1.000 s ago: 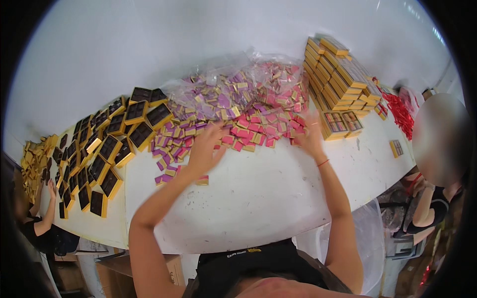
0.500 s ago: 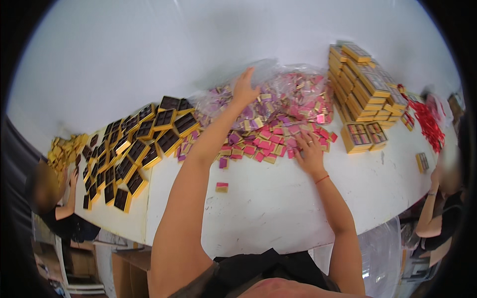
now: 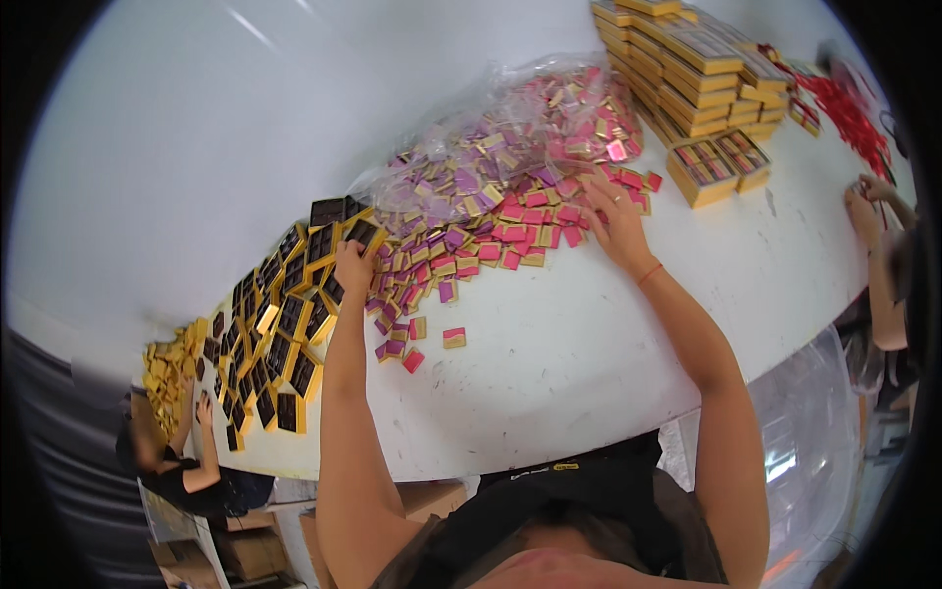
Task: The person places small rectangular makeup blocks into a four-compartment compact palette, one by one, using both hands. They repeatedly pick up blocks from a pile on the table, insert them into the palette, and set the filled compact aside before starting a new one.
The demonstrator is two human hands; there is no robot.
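Note:
My left hand (image 3: 354,267) is closed on the near edge of a gold box (image 3: 365,234) with a dark compartment tray, at the right end of many such boxes (image 3: 280,353). Right beside it begins a wide heap of small wrapped squares (image 3: 510,234), pink, purple and gold, that look like chocolates. My right hand (image 3: 618,228) lies on the heap's right part, fingers stretched out over the pink squares, and its fingertips partly blend into them. Clear plastic bags (image 3: 461,162) full of the same squares lie behind. One pink-and-gold square (image 3: 453,338) sits apart, nearer me.
A tall stack of filled gold boxes (image 3: 687,74) stands at the back right, with two filled boxes (image 3: 721,167) in front. Red ribbons (image 3: 844,118) lie farther right. People's hands work at both table ends. Gold pieces (image 3: 169,378) are piled far left.
My left hand has come down from the plastic bags to a gold box at the left. My right hand stays at the pink squares. The view has turned, and more squares lie spread toward me.

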